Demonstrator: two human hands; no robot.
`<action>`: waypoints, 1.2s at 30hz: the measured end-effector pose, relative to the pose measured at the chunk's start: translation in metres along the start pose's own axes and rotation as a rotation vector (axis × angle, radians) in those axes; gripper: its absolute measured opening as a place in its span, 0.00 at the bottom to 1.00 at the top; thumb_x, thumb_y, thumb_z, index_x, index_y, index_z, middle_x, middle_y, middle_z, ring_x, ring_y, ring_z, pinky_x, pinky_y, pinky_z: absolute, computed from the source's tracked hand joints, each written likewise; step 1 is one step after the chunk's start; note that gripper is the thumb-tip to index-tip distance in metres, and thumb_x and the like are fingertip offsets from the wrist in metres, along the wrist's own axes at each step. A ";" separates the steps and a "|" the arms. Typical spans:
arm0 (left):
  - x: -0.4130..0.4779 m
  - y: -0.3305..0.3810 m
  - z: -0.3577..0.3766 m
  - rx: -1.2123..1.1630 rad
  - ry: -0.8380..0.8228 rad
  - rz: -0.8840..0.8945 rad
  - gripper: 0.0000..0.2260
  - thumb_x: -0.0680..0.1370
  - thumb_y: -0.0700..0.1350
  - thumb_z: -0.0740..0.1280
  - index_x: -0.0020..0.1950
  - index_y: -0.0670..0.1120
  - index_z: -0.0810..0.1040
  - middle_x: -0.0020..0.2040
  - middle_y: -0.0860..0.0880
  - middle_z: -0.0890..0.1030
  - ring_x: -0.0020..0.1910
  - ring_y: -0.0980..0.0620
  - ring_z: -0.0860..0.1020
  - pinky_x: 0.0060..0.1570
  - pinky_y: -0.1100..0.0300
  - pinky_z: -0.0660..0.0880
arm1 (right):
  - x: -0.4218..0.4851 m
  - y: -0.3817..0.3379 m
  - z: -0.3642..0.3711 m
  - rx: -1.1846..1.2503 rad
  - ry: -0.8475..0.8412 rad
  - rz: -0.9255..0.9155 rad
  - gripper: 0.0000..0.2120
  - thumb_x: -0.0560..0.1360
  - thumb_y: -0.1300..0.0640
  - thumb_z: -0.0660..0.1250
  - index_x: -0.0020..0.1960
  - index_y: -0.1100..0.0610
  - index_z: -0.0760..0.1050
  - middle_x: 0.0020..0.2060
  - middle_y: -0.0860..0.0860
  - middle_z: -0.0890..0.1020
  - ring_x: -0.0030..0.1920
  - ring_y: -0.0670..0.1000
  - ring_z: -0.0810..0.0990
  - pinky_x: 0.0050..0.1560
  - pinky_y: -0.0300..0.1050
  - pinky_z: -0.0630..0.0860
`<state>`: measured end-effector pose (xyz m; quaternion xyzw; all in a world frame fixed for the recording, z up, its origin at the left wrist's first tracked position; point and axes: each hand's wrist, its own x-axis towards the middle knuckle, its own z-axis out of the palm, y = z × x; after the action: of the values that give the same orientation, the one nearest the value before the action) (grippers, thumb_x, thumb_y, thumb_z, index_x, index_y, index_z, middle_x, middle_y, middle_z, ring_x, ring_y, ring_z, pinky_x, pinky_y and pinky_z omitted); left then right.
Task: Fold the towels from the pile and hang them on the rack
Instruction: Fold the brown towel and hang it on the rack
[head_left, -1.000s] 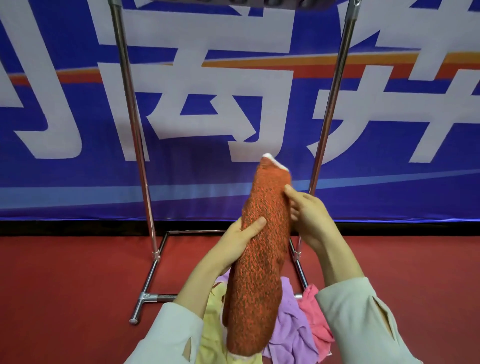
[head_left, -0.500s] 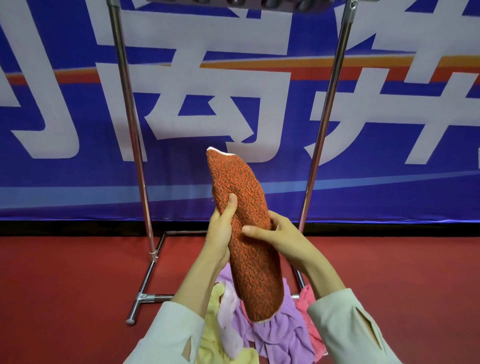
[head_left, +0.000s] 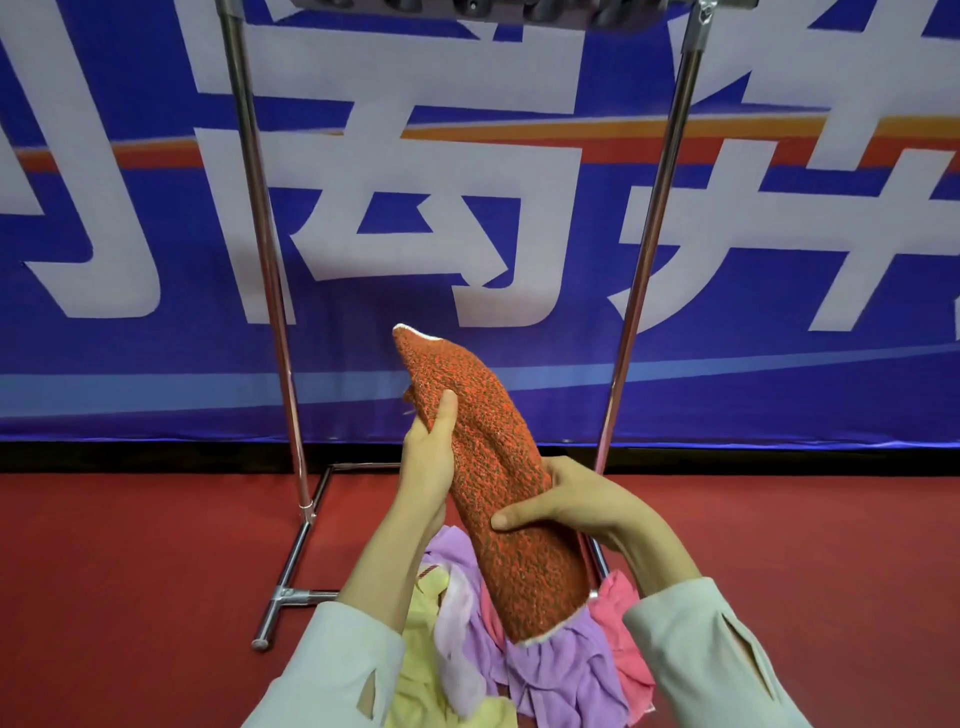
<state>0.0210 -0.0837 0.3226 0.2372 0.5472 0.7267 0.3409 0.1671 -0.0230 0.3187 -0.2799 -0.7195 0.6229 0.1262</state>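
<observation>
Orange towel — tip now farther left

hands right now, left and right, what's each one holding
Left hand: grips the folded orange towel near its upper end.
Right hand: grips the same towel lower down, thumb across the front.

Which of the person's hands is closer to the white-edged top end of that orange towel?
Left. The left hand grips the orange towel on its upper part, below the white-edged top end; the right hand holds it lower down, around the middle.
</observation>
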 end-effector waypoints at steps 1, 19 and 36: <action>0.000 0.002 0.001 -0.056 0.011 -0.049 0.15 0.79 0.55 0.62 0.60 0.46 0.77 0.55 0.45 0.82 0.55 0.46 0.80 0.61 0.48 0.74 | 0.001 0.000 0.001 0.000 0.041 -0.006 0.17 0.63 0.69 0.78 0.51 0.61 0.80 0.47 0.55 0.85 0.47 0.52 0.82 0.62 0.54 0.76; -0.003 0.010 -0.006 0.152 -0.309 0.129 0.25 0.77 0.33 0.65 0.65 0.53 0.58 0.48 0.42 0.81 0.43 0.48 0.80 0.46 0.57 0.77 | -0.001 -0.006 -0.008 0.324 0.289 -0.335 0.25 0.73 0.68 0.66 0.64 0.45 0.76 0.57 0.55 0.80 0.49 0.59 0.77 0.50 0.48 0.74; -0.007 0.007 -0.009 0.643 -0.218 0.549 0.26 0.65 0.33 0.73 0.59 0.53 0.77 0.55 0.54 0.79 0.53 0.57 0.76 0.54 0.71 0.70 | -0.007 -0.019 -0.003 -0.429 0.627 -0.292 0.24 0.62 0.61 0.79 0.57 0.51 0.78 0.47 0.47 0.82 0.48 0.46 0.79 0.50 0.34 0.73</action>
<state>0.0173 -0.0955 0.3270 0.5433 0.6230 0.5539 0.0995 0.1696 -0.0253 0.3390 -0.3710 -0.7921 0.3186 0.3653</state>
